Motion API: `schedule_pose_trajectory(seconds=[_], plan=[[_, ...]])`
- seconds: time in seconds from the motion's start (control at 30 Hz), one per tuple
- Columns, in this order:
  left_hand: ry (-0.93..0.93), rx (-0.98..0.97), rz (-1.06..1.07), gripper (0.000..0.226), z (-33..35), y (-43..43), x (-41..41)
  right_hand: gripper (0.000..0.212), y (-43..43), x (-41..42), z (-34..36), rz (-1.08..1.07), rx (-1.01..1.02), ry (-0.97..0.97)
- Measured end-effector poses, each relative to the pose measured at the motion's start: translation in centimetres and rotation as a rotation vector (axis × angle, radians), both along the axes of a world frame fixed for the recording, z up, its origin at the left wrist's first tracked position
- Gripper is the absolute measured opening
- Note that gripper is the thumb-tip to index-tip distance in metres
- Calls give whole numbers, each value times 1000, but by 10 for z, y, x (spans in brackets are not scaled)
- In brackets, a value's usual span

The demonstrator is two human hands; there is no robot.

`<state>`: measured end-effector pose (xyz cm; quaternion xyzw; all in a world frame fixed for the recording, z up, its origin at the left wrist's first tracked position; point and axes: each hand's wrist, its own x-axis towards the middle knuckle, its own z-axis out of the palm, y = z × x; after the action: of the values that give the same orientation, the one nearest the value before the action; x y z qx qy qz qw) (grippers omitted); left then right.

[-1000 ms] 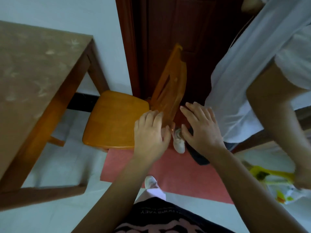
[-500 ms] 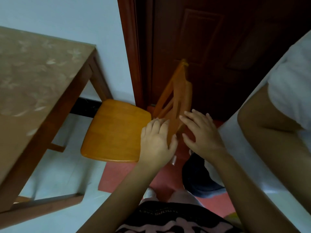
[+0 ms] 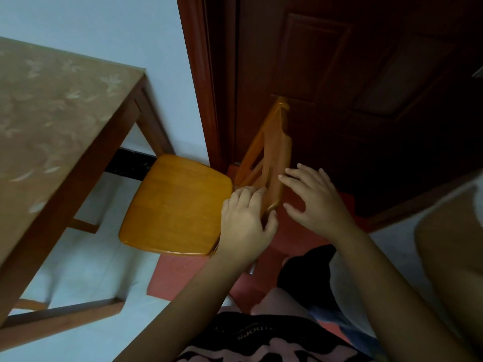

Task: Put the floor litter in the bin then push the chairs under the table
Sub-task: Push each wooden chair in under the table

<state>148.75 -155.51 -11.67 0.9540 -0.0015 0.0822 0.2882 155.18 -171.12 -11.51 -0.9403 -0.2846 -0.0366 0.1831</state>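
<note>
Left hand point(image 3: 245, 220) is gripping the chair point(image 3: 177, 205) by its back; right hand point(image 3: 313, 199) is hovering wide beside it, likely readying a push under the bench point(image 3: 52, 113).

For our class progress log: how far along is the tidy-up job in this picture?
Done: no litter shows on the visible floor; the bin is out of view. In hand: left hand grips the chair back, right hand open by it. Left: the seat sits outside the table.
</note>
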Motion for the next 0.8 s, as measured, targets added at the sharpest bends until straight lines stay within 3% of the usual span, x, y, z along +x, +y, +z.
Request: schedule_pose_trajectory(seconds=[0.4,0.8], plan=[[88,-22,94,51,-9,-22,39,57,-12,72,-5,245,-66,63],[132,-100,601,61,-9,-73,70,54,-5,180,-4,882,-180,115]])
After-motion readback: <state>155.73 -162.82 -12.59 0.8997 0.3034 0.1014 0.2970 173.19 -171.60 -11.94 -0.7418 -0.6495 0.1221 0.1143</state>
